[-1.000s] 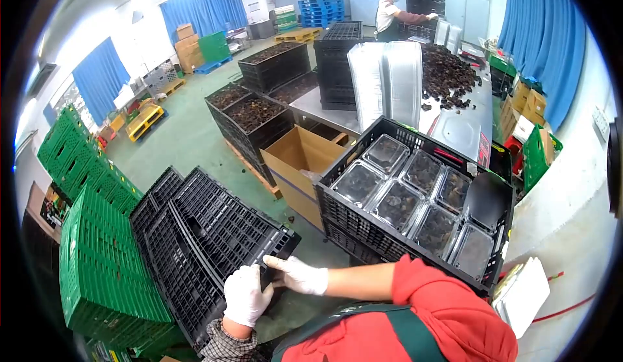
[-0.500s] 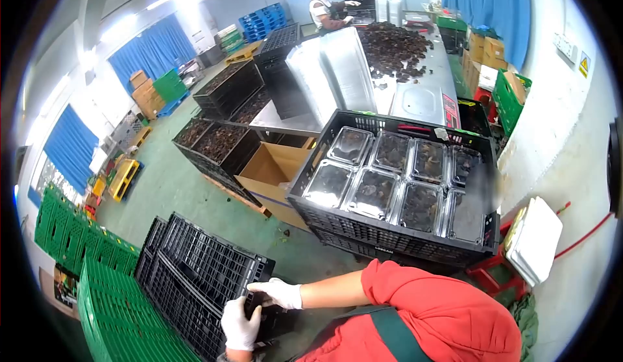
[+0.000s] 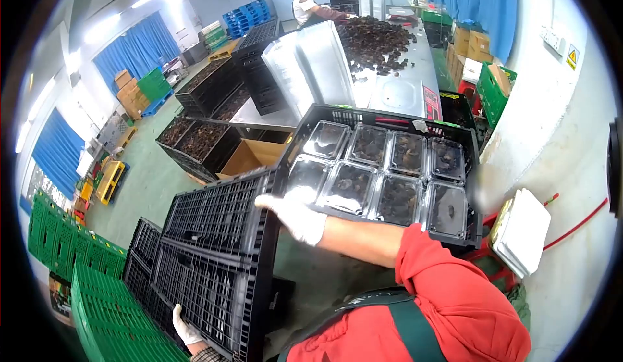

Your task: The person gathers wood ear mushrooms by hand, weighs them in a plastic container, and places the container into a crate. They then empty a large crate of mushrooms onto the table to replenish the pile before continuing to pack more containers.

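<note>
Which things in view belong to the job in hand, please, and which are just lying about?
Probably the job:
- white-gloved left hand
- white-gloved right hand
- black plastic lattice crate they hold

Apparently just lying about:
- green plastic crates
- blue plastic pallets
- stacked brown cardboard boxes

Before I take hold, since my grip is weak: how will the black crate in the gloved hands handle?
The black crate is probably stiff: it shows no sag. Its openwork suggests lightness for its size. Being broad, it may tip if the right hand lets go.
</note>
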{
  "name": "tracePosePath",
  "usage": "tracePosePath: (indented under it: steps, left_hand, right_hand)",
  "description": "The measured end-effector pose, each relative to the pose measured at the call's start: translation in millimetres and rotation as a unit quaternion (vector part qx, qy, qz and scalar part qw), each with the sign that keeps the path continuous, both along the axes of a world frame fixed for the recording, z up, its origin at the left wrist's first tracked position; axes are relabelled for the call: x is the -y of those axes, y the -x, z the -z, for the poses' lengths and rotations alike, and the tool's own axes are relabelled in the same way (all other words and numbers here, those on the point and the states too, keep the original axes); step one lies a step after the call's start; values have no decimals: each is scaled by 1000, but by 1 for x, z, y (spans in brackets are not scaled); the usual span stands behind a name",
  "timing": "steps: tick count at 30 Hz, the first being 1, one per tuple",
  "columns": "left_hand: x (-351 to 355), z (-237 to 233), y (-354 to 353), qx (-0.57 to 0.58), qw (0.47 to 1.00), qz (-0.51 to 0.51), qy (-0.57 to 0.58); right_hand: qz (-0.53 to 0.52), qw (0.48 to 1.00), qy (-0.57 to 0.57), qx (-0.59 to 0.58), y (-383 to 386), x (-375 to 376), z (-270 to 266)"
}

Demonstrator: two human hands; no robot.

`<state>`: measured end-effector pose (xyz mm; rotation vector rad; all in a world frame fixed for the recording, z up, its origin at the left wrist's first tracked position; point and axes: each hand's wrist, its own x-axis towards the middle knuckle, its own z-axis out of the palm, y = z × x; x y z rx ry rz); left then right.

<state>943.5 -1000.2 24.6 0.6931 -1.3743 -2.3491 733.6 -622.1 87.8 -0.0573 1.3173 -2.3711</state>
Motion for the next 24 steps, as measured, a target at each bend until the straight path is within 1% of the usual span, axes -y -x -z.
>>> tracePosePath:
  steps: [1,2,4,5,6,8,10,12,14,16,17,18,19,20,21,22,23,24]
  left_hand:
    - [-34,-18,9,-23,999,5,-33]
    - [-49,-19,19,-37,998,35,-33]
    - [-102,-32,45,-80,992,75,-64]
    - [-130,-42,58,-93,992,69,-46]
    - [-156,-52,70,-102,992,63,-29]
    - [-203,-64,97,-89,992,74,-43]
    - [-239,-58,132,-127,983,130,-7]
    - [-278,-37,162,-141,985,96,15]
    - [-340,-31,166,-174,980,75,61]
    - [-391,-21,157,-144,985,79,55]
    - [-409,-24,140,-87,986,135,35]
    - [-416,-32,121,-29,981,189,18]
    - [-404,-35,107,-20,976,190,107]
    - [-381,-37,99,-4,962,188,196]
    - [-360,-49,104,-20,962,140,235]
    - [-338,-60,108,-32,957,90,275]
    - [-326,-64,122,-49,959,-4,280]
    - [-299,-63,142,-80,958,34,274]
  right_hand:
    - [2,1000,-17,-25,3,-23,-7]
    - [2,998,-37,-49,5,-51,-14]
    - [33,993,1,-115,9,-101,-17]
    - [54,990,-9,-126,4,-130,-29]
    - [71,991,-21,-112,2,-162,-36]
    - [101,992,-45,-63,4,-227,-43]
    - [107,992,49,-53,12,-288,-32]
    - [155,985,52,-57,-2,-345,-38]
    - [185,980,44,-66,3,-404,-21]
    - [197,980,-39,13,8,-453,-14]
    - [189,967,-159,60,13,-477,-9]
    - [240,910,-327,82,23,-504,9]
    - [146,721,-675,-47,12,-528,-10]
    - [258,580,-756,-156,8,-536,-16]
    - [289,562,-729,-264,7,-555,-20]
    - [324,818,-466,-90,2,-571,-26]
    - [351,802,-473,-103,-21,-550,-51]
    - [353,785,-488,-144,-25,-561,-37]
